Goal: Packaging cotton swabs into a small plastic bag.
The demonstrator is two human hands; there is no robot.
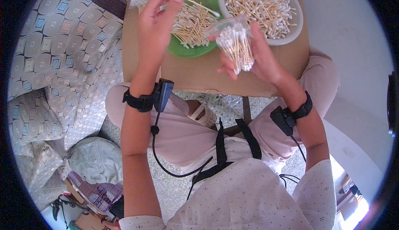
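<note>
Clear plastic bag of cotton swabs (235,50), near the right edge of the green bowl (178,50): the right hand (266,57) has its fingers curled around it. Above the bowl, the left hand (161,13) pinches a single cotton swab (202,6) between its fingers. Filling the bag seems underway; next calls for guiding that swab inside.

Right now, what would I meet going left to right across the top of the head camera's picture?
Grey diamond-patterned fabric, the person's bare left hand, a green plastic bowl of tan-stemmed cotton swabs, a round white bowl of more swabs, a smooth pale surface.
</note>
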